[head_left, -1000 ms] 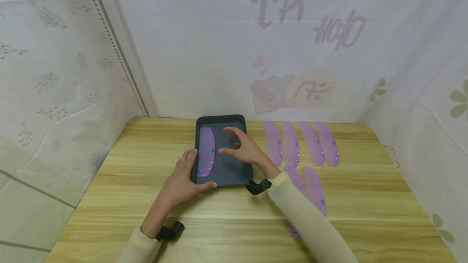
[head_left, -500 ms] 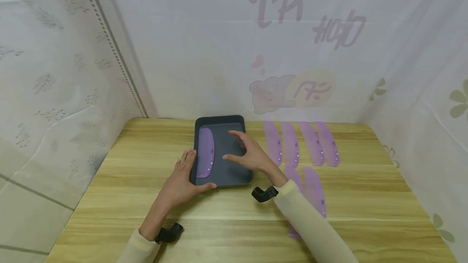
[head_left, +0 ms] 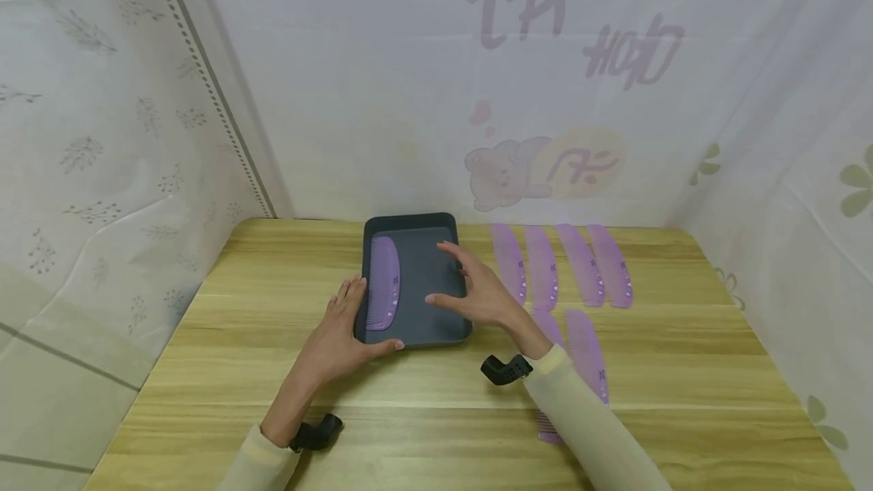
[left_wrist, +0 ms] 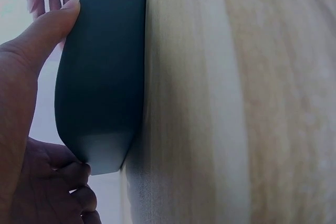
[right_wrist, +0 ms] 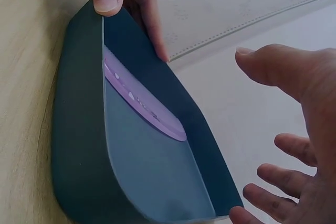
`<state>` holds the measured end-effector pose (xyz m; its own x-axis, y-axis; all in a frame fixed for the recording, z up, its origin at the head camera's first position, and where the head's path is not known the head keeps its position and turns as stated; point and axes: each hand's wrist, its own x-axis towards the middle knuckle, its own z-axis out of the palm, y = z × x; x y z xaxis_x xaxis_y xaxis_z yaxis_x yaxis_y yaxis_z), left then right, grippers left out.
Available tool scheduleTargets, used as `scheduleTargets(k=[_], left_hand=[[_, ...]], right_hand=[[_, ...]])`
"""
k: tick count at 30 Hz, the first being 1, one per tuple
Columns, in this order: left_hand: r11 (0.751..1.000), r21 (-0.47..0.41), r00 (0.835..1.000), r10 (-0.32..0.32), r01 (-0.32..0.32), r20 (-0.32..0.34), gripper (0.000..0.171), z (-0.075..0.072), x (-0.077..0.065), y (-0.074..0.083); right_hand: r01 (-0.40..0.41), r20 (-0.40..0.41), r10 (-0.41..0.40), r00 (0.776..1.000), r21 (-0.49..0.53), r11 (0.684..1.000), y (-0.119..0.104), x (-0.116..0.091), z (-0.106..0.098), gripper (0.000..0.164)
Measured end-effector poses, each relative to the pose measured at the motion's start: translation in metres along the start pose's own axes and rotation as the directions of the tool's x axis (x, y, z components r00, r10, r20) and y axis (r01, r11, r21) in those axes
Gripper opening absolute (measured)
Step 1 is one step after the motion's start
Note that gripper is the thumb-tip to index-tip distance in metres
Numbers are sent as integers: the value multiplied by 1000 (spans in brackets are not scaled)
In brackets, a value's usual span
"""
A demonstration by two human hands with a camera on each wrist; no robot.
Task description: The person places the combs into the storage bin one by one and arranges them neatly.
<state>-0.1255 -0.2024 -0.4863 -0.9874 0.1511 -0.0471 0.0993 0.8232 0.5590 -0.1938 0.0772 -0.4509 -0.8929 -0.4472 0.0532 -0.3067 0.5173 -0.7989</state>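
Observation:
A dark grey rectangular tray (head_left: 426,286) stands on the wooden table, and one purple comb (head_left: 385,283) lies lengthwise along its left side. My left hand (head_left: 337,336) spans the tray's front left corner, fingers against the left wall and thumb extended onto the front rim. In the left wrist view that thumb (left_wrist: 60,19) rests at the rim of the dark wall. Over the tray's right side, my right hand (head_left: 480,294) holds nothing, its thumb and fingers spread apart. The right wrist view shows this hand (right_wrist: 294,129) beside the tray, with the comb (right_wrist: 142,98) inside.
Several more purple combs (head_left: 542,271) lie in a row at the back right of the table. Closer in, two combs (head_left: 588,354) lie near my right forearm, one partly hidden by the sleeve. A printed curtain (head_left: 382,97) hangs behind the table.
My right hand has drawn back toward the right, away from the comb in the tray, and is still spread. The left hand and the comb have stayed in place.

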Motion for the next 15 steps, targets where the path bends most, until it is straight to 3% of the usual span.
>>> scheduleTargets(k=[15], left_hand=[[1000,-11,1000,-1,1,-8,137,1,-2,-2]], right_hand=[[21,-45,-23,999,-30,999,4,-22,-13,100]])
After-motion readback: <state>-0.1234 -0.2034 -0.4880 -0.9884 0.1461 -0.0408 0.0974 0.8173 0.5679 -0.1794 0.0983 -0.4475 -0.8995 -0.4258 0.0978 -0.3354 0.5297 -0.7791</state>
